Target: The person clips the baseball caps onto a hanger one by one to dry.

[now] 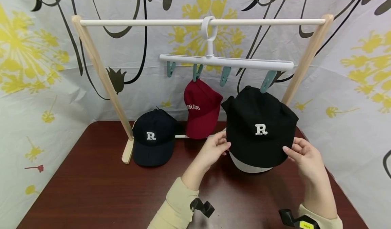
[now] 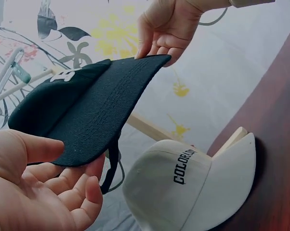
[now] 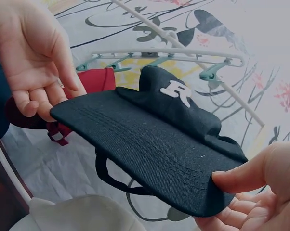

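A black cap (image 1: 262, 127) with a white R on its front is held up by both hands, its visor tilted down toward the camera. My left hand (image 1: 213, 151) pinches one visor corner, thumb on top and fingers beneath. At the opposite corner, my right hand (image 1: 305, 157) grips the visor edge the same way. In the head view, the hanger's rightmost green clip (image 1: 268, 81) overlaps the top of this cap. A pale cap (image 2: 169, 183) with dark COLORADO lettering sits on the table behind and below it.
A white clip hanger (image 1: 253, 63) hangs from the wooden rack's white rod (image 1: 146, 22). From one clip dangles a red cap (image 1: 201, 110). A navy cap (image 1: 154, 137) with an R stands by the rack's left foot (image 1: 127, 151), on the brown table (image 1: 100, 188).
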`<state>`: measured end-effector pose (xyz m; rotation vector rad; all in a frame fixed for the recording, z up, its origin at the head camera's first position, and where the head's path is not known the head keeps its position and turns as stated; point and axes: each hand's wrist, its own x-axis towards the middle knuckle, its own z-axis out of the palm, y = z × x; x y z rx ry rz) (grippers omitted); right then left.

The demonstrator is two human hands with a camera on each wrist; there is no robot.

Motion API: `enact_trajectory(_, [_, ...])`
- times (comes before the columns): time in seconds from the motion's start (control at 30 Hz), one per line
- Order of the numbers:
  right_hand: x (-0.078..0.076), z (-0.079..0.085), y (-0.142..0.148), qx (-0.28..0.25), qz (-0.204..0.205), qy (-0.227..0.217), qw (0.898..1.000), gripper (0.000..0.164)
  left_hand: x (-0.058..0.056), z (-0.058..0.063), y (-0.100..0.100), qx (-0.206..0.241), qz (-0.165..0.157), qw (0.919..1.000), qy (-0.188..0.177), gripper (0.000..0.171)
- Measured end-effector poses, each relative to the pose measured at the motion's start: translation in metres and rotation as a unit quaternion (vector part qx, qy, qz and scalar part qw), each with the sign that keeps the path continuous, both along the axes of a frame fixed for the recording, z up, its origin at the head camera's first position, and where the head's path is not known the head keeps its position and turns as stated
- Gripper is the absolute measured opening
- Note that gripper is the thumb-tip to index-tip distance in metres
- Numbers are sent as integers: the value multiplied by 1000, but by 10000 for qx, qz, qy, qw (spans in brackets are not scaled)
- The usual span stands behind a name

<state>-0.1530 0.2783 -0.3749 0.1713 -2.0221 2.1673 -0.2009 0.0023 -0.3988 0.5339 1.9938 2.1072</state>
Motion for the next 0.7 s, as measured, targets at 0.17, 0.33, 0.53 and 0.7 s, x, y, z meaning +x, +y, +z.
enact_trajectory(0.17, [-2, -1, -6, -70, 60, -105, 9999, 23, -1, 1, -4, -10, 206, 9998, -12, 30])
enact_trajectory(0.33, [-2, -4, -13, -212, 159, -111, 9996, 20, -1, 1, -9, 42, 336, 9994, -51, 26])
enact_trajectory(0.53, [-3, -5, -22, -10, 146, -157, 9998, 17, 4, 14, -19, -24, 423, 9991, -16, 25])
enact_trajectory(0.7, [-5, -7, -31, 1, 148, -228, 9996, 15, 5, 15, -27, -15, 465, 9989, -42, 25])
